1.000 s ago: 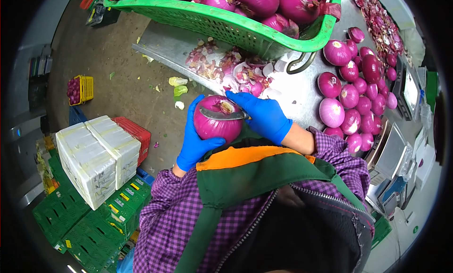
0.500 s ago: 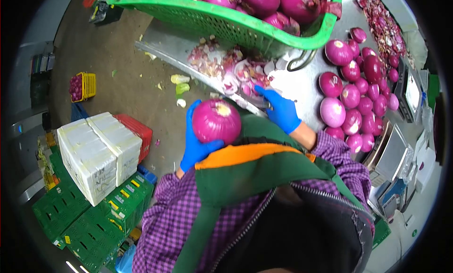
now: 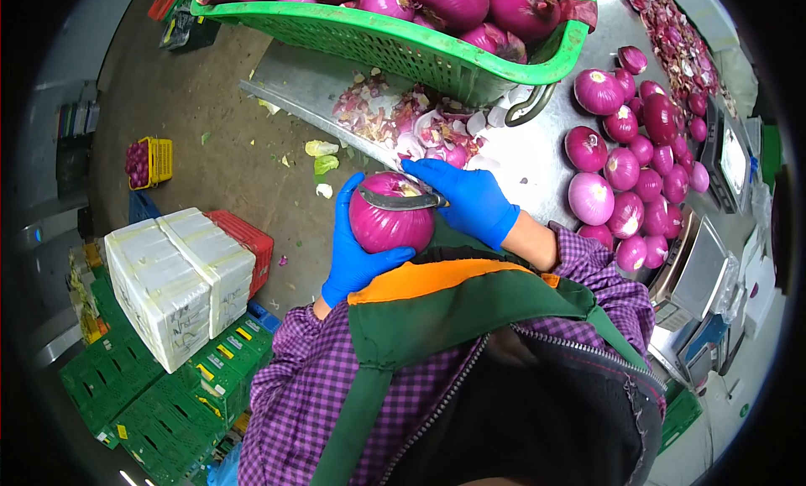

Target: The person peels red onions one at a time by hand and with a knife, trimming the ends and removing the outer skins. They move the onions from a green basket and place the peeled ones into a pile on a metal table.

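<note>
A large red onion rests in my left hand, blue-gloved fingers curled round its left side and underside. My right hand, also gloved in blue, grips a small curved knife. The dark blade lies across the upper part of the onion, by its pale cut end; the handle is mostly hidden in my fist. Just beyond, onion skins and trimmings are scattered along the edge of the metal table.
A green basket heaped with red onions stands at the table's far side. Several onions lie to the right, near weighing scales. On the left, a white foam box sits on stacked green crates. A yellow crate is on the floor.
My right hand has moved left from the trimmings to the onion, bringing the knife blade onto its top. The onion in my left hand has shifted slightly to the right.
</note>
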Demonstrator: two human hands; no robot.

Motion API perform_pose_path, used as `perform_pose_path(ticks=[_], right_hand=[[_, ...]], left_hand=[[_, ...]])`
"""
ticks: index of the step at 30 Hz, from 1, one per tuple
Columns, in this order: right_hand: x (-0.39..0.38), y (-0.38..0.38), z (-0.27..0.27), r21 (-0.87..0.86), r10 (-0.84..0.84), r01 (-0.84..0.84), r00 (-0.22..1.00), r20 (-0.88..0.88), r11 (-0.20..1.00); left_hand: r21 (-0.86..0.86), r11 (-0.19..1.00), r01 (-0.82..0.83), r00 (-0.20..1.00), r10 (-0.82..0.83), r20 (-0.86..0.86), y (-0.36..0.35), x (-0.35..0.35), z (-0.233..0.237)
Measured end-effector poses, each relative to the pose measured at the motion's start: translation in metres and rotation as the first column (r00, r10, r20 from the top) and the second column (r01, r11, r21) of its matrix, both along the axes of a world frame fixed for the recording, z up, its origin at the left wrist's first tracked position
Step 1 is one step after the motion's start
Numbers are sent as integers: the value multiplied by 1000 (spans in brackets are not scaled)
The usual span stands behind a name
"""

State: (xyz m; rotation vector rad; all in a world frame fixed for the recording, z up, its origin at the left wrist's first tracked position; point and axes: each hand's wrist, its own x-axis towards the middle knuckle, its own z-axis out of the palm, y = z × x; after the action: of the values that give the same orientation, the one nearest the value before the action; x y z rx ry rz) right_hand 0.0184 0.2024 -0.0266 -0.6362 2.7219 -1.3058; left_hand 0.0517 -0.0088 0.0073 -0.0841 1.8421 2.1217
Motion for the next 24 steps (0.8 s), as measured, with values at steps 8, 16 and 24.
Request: perform_pose_path(ticks=[8, 16, 24], right_hand=[[4, 24, -56, -317, -137, 193, 972, 190, 929], [-20, 0, 7, -784, 506, 374, 609, 610, 495], [-17, -13, -42, -663, 414, 293, 593, 691, 689]], left_hand=[[-13, 1000, 5, 1000, -5, -17, -16, 3, -14], [96, 989, 115, 964, -134, 228, -38, -28, 37], [362, 927, -97, 988, 47, 144, -17, -11, 0]])
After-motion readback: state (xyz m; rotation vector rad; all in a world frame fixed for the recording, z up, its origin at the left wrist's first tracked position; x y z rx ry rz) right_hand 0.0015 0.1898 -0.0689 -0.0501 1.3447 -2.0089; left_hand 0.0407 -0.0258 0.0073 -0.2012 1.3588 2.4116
